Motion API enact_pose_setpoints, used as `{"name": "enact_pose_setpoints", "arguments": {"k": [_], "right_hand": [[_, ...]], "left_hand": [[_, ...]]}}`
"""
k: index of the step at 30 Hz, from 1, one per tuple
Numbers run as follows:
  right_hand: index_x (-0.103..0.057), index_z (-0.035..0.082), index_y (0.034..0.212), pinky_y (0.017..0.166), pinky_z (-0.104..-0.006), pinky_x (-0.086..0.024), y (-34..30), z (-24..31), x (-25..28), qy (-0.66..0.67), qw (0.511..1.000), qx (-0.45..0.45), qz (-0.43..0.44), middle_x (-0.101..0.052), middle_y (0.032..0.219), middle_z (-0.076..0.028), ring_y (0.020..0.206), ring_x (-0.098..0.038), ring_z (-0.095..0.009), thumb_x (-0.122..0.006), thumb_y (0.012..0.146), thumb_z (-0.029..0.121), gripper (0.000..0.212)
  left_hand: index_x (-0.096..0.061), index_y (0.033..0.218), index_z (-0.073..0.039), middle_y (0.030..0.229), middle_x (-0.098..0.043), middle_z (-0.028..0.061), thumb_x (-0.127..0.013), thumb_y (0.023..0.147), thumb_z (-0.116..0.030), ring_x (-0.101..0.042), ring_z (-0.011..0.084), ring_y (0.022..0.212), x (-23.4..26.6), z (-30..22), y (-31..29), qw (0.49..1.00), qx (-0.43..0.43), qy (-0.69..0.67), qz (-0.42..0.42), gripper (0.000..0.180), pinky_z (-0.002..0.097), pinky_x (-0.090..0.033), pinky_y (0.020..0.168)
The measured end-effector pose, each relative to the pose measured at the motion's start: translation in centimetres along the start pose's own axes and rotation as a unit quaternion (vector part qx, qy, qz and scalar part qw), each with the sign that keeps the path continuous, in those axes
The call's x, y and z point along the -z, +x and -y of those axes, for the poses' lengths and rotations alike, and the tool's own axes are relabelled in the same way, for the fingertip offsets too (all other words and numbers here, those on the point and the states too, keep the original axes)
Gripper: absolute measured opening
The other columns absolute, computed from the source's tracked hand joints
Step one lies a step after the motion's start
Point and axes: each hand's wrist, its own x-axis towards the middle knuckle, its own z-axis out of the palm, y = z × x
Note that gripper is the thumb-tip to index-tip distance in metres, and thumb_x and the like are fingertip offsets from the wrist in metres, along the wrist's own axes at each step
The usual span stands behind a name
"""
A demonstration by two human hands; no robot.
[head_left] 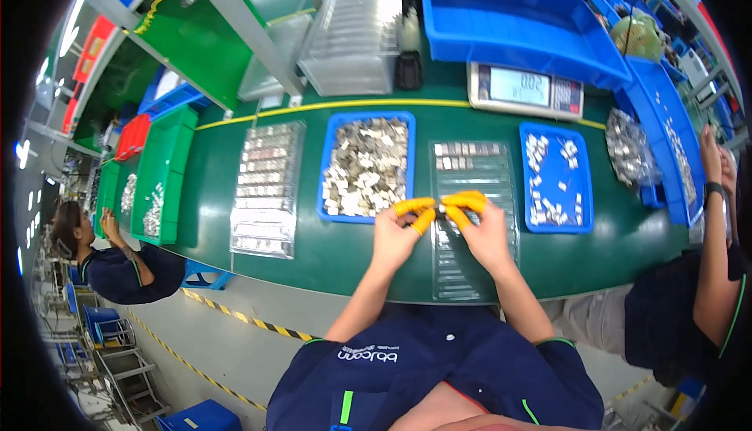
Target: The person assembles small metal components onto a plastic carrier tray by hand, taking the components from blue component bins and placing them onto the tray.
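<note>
My left hand and my right hand meet over a clear plastic tray, yellow covers on their fingertips. Both are closed in a pinch, and between the fingertips shows a small silvery part, too small to make out fully. Slots at the tray's far end hold several small metal pieces; the lower slots look bare. Left of my left hand, a blue tray is heaped with small silvery metal parts. To the right, another blue tray has scattered white parts.
A filled clear tray lies farther left, beside green bins. Behind stand a digital scale, stacked clear trays and a large blue bin. A bag of parts lies right. Co-workers sit at both sides.
</note>
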Motion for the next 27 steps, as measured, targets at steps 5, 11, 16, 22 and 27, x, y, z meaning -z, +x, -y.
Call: {"name": "enact_pose_setpoints", "arguments": {"k": [5,11,16,22,27], "right_hand": [[-0.063,-0.005,0.093,0.075,-0.0237,-0.049,-0.9,-0.3,-0.6,0.16,0.981,-0.107,0.0,-0.065,0.086,-0.008,0.079,-0.063,-0.014,-0.065,0.075,-0.003,0.018],[-0.059,-0.005,0.102,0.074,-0.0247,-0.05,-1.7,-2.4,1.4,0.27,0.95,-0.139,-0.07,-0.062,0.093,-0.01,0.08,-0.061,-0.015,-0.064,0.078,-0.002,0.024],[-0.057,-0.004,0.104,0.075,-0.0234,-0.05,-1.7,-3.5,1.5,0.304,0.946,-0.109,-0.03,-0.061,0.097,-0.009,0.082,-0.061,-0.014,-0.063,0.08,0.0,0.025],[-0.062,-0.004,0.092,0.071,-0.0249,-0.049,-1.8,-3.1,2.9,0.287,0.952,-0.108,0.019,-0.063,0.088,-0.008,0.076,-0.06,-0.015,-0.069,0.073,-0.003,0.021],[-0.062,-0.004,0.092,0.068,-0.0273,-0.05,-2.3,-2.4,3.6,0.346,0.925,-0.134,0.084,-0.063,0.088,-0.009,0.074,-0.06,-0.015,-0.069,0.071,-0.003,0.022]], "left_hand": [[-0.064,0.099,0.001,0.093,-0.066,0.0064,-0.065,0.077,-0.001,-0.06,0.0096,0.079,1.0,0.3,-1.0,0.998,-0.023,-0.048,0.032,0.023,0.0213,-0.048,0.071],[-0.066,0.099,-0.001,0.088,-0.067,0.0067,-0.067,0.076,-0.006,-0.061,0.009,0.08,-1.2,-1.9,-0.8,0.993,-0.07,0.038,0.087,0.024,0.0226,-0.048,0.073],[-0.065,0.098,0.002,0.09,-0.066,0.0082,-0.068,0.075,-0.002,-0.061,0.0098,0.081,-1.1,-1.6,-1.3,0.995,-0.029,-0.042,0.081,0.024,0.0216,-0.049,0.073],[-0.066,0.097,0.002,0.09,-0.067,0.0079,-0.069,0.074,-0.004,-0.061,0.0088,0.079,-1.0,-2.7,-2.2,0.99,-0.081,0.024,0.109,0.023,0.0222,-0.049,0.073],[-0.067,0.096,0.001,0.088,-0.068,0.0065,-0.068,0.075,-0.003,-0.06,0.0075,0.077,-0.7,-3.2,-2.9,0.986,-0.07,-0.002,0.154,0.022,0.0215,-0.049,0.07]]}}
